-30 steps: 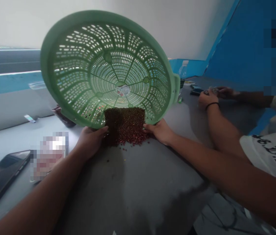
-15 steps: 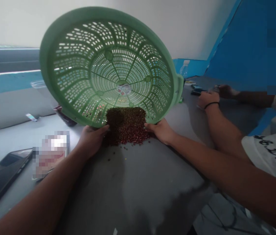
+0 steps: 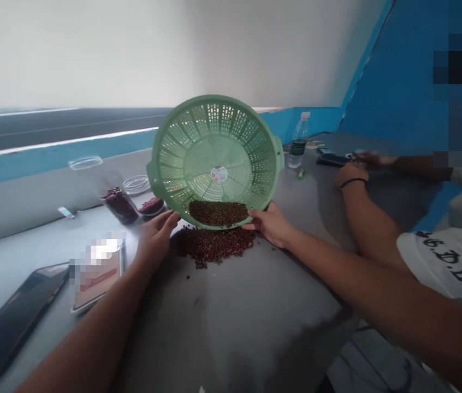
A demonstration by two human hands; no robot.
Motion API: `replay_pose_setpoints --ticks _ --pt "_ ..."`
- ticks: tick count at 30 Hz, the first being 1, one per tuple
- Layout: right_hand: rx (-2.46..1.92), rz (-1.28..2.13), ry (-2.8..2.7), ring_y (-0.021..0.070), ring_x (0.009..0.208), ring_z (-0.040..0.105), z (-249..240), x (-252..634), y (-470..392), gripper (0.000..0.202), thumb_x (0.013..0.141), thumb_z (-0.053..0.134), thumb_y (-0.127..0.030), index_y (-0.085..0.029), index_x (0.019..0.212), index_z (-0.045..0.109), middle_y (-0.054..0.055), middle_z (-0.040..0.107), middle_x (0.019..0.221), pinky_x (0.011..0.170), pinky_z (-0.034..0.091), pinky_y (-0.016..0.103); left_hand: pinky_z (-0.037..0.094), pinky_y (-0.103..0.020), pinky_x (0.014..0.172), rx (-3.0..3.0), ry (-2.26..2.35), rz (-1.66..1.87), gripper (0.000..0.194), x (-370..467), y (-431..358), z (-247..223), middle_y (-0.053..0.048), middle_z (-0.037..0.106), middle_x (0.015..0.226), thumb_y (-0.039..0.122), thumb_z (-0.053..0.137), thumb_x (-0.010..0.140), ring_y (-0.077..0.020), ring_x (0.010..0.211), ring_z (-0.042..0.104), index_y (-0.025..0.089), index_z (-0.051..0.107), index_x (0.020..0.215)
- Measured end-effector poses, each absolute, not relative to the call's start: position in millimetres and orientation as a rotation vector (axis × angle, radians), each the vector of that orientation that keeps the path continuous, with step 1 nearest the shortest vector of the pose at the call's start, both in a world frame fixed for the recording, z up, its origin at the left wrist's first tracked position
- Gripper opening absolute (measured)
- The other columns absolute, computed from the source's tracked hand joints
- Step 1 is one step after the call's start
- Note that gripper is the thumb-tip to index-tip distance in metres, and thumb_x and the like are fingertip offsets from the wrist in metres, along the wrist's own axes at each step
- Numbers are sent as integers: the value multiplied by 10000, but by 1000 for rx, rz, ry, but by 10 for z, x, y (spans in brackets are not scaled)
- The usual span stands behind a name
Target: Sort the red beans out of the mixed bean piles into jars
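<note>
A round green plastic colander (image 3: 218,147) is tilted up on its near edge, its open side facing me. Inside, along the lower wall, lies a heap of small brownish-green beans (image 3: 218,213). Below the rim, dark red beans (image 3: 214,244) are spread in a pile on the grey table. My left hand (image 3: 155,234) grips the rim at the lower left, thumb on the near side. At the lower right my right hand (image 3: 272,225) pinches the rim, fingers partly behind or under it.
Two clear jars with dark red beans, one taller jar (image 3: 119,204) and one lower jar (image 3: 151,204), stand at the left back. A phone (image 3: 18,311) and a pixelated, light-edged item (image 3: 98,273) lie left. A water bottle (image 3: 297,143) stands behind. Another person's hands (image 3: 354,172) are at right.
The colander has come down and away from me and looks smaller in view. Its beans now sit behind the rim, apart from the pile on the table. Both hands keep hold.
</note>
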State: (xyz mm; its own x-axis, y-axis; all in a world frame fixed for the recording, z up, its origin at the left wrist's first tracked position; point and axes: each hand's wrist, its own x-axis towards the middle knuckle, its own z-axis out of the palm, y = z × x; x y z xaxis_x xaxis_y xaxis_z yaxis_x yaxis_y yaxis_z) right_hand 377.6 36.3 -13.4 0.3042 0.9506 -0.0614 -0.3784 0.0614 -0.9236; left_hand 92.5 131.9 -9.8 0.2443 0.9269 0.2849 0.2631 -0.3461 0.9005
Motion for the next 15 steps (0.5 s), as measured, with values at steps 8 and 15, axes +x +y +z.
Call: replay_pose_setpoints --ticks 8,15 --pt "-1056 1124 -654 128 660 706 -65 3772 340 443 728 686 -80 -267 1074 481 -40 693 973 698 700 381 572 -522 1040 2024 1152 901 417 932 1455 -223 -87 694 1293 510 658 988 -293 1186 674 172 679 1231" --pt "-1190 958 -565 120 609 664 461 4168 598 391 767 603 20 -222 1070 554 -24 705 848 634 662 304 418 -649 1212 2240 1134 716 488 1050 1438 -256 -132 547 1560 456 678 983 -345 1443 521 215 606 1401"
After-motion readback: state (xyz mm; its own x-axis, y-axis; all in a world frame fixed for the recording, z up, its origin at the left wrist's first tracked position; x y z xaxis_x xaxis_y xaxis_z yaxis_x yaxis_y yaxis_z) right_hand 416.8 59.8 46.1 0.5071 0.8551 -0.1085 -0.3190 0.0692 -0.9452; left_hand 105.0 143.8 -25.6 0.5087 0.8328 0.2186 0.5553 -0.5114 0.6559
